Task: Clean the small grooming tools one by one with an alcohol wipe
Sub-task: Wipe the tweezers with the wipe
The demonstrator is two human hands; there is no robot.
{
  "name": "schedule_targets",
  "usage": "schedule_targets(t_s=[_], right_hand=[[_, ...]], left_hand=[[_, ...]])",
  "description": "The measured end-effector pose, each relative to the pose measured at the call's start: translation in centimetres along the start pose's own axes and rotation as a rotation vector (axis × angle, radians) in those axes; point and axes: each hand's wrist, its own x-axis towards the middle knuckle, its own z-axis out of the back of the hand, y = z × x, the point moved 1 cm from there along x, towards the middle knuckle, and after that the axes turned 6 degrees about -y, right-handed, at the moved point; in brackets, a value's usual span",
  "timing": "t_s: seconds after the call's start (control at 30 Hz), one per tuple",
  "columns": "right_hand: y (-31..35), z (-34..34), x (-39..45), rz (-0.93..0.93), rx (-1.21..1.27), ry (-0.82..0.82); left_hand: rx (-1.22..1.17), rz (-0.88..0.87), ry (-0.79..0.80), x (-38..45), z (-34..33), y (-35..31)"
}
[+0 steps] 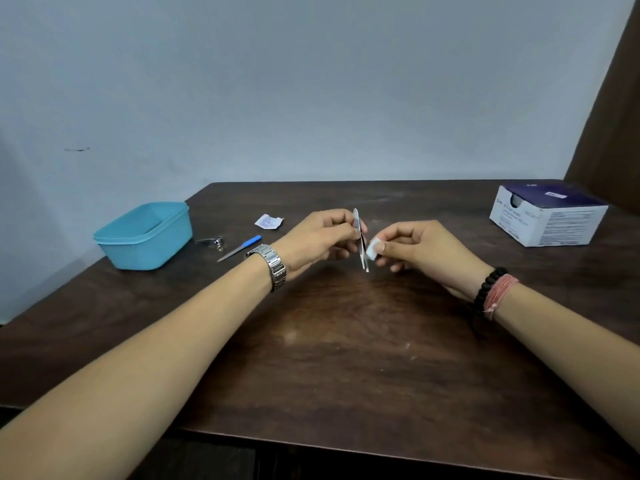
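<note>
Both hands pinch: left hand (317,237) tweezers (362,244), right hand (415,247) wipe (372,250); tub (145,237) leftward.

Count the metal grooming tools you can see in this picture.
3: tweezers gripped in the left hand, nail clipper beside the blue tub, blue-handled file next to it. The tub may hide more.

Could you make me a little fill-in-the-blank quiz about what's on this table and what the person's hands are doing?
1. The left hand holds the tweezers above the ____ table.
2. The right hand pinches a small white ____ against the tweezers.
3. The nail clipper lies just right of the ____ tub.
4. The nail file has a ____ handle.

Missing words: wooden; wipe; blue; blue
</note>
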Motion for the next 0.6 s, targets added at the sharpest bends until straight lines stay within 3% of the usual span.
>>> schedule_targets(t_s=[0.27, 0.6], right_hand=[[0.7, -0.4, -0.5, 0.008, -0.018, 0.019], [0.9, -0.2, -0.4, 0.003, 0.032, -0.024]], left_hand=[[-0.106, -0.036, -0.093, -0.5, 0.0, 0.3], [-0.158, -0.053, -0.084, -0.6, -1.1, 0.9]])
